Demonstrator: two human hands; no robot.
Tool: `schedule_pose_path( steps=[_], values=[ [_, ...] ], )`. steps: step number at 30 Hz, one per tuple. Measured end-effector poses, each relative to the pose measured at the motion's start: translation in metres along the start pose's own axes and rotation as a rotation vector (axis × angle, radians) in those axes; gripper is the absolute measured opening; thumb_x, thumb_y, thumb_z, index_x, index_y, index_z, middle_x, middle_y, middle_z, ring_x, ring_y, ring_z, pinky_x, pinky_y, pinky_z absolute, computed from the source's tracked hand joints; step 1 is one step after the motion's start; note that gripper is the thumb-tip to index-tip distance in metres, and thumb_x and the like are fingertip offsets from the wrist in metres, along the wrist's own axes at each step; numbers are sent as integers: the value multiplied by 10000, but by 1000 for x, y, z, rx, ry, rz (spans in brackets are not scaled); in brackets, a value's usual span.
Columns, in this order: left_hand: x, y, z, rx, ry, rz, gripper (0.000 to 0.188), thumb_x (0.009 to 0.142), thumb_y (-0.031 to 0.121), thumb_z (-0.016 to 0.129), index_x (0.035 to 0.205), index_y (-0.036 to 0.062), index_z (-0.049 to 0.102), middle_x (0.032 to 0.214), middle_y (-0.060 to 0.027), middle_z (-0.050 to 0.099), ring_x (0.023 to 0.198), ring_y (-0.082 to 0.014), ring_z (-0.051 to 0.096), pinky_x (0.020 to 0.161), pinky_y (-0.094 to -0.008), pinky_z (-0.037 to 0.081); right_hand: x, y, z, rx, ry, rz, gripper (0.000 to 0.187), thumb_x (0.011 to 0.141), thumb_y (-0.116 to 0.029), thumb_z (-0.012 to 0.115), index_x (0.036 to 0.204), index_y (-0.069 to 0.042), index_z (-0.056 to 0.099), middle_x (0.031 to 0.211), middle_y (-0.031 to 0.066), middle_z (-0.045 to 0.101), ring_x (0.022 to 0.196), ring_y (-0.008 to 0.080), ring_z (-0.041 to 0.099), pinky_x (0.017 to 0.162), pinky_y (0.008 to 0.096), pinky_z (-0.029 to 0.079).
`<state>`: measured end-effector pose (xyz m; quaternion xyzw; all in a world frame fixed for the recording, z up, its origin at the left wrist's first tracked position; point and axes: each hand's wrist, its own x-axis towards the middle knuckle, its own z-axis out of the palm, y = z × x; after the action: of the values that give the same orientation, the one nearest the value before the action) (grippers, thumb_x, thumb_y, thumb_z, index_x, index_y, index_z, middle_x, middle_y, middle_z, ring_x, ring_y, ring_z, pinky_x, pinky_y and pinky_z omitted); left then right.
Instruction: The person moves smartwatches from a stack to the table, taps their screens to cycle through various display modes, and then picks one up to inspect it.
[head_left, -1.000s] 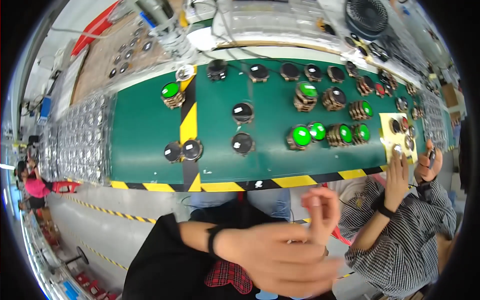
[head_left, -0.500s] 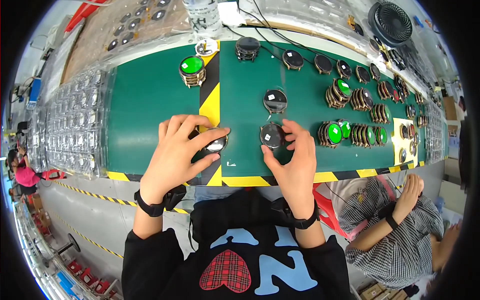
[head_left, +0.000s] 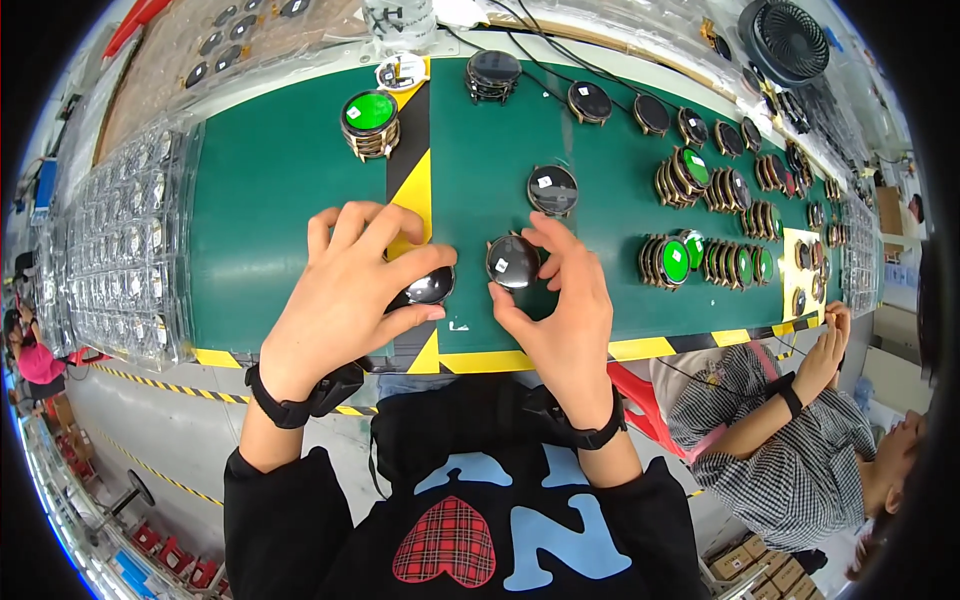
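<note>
My left hand (head_left: 345,275) has its thumb and forefinger round a dark, glossy round watch case (head_left: 430,288) over the yellow-and-black strip; the palm hides part of this case. With thumb and fingers, my right hand (head_left: 565,295) grips the rim of a second round watch case (head_left: 512,262), whose black face carries a small white sticker. Both cases are low over the green mat, near its front edge. Just beyond my right fingertips lies another black-faced watch case (head_left: 553,190), also with a white sticker.
A stack of watch cases with a green top (head_left: 370,112) stands at back left. Clear plastic trays (head_left: 120,245) fill the left end. Several stacks of cases (head_left: 665,260) stand on the right, below a black fan (head_left: 785,42). Another person (head_left: 780,440) sits at right.
My right hand has brought its watch case left, closer to the left hand. The left hand keeps its hold on its case. The whole view has shifted slightly.
</note>
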<state>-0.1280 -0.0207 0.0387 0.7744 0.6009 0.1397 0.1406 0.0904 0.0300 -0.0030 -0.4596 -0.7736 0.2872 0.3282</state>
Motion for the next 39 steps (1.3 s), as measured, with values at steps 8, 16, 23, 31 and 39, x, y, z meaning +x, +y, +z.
schedule_pose_path(
  steps=[8,16,23,31,39],
  values=[
    [1,-4,3,28,-21,28,523,700,358,835,1174,204,676,1168,-14,565,1166,-282,489,1028,-480,328,-4,2,4,-28,24,2,725,675,-41,880,1330,-70,569,1156,69,669,824,192,570,751,310,502],
    [-13,1,-9,-92,73,-164,632,668,230,867,1267,203,667,1180,-23,570,1155,-288,503,982,-453,400,20,-9,-20,-90,119,-27,672,743,-121,874,1335,-52,564,1268,111,607,905,227,599,791,336,513],
    [-37,-17,-8,-299,69,-237,621,654,124,869,1241,109,667,1162,-69,566,1037,-306,537,907,-405,464,57,18,-18,-345,-7,-37,631,789,-135,841,1343,-33,557,1216,114,634,960,237,612,838,365,520],
    [-30,-17,-6,-350,49,-197,519,656,54,855,1143,99,682,1104,-82,559,992,-304,554,871,-412,479,33,9,-24,-225,-13,56,646,758,-74,852,1336,-30,567,1131,117,684,951,230,640,864,354,525],
    [-22,-22,-13,-273,-22,-128,537,684,59,845,1187,125,668,1121,-66,565,995,-296,565,836,-405,519,0,5,-22,-216,82,99,691,730,-53,872,1348,-30,564,1143,125,685,952,235,647,868,337,523]
  ],
)
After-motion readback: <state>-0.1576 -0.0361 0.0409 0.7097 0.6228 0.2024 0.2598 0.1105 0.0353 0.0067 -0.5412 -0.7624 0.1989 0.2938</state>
